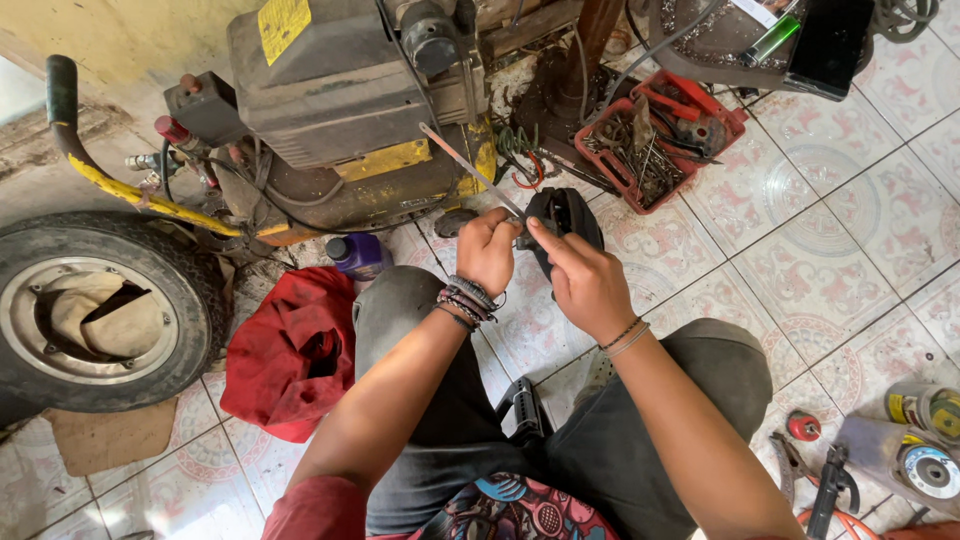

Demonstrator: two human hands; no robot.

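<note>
A grimy grey and yellow air compressor (340, 110) fills the far left part of the patterned tile floor (830, 270), a yellow rectangular label (284, 24) stuck slantwise near its top edge. At the left edge of the floor lies a worn tyre on its rim (95, 310), and beside it a crumpled red cloth (292, 352). A red compartment tray (660, 135) of rusty nails, screws and tools sits toward the far right, and a small purple bottle (358, 254) stands just in front of the compressor. At the near right corner a round yellow-labelled tin (925, 408) stands next to an angle grinder disc (928, 470).

The person sits on the floor with knees spread. Between the knees, held up just ahead of both hands, is a dark rounded metal part (566, 222). The left hand (487, 250) is closed in a fist round a thin flat metal file or blade (470, 168), whose long axis slants from the fist up and away to the left, toward the compressor. The right hand (585, 285) is partly closed, its fingers lying against the dark part and steadying it, the forefinger stretched toward the left fist. Both hands are about equally near the part; the right one touches it, and whether the blade's lower end meets the part is hidden by the fingers.
</note>
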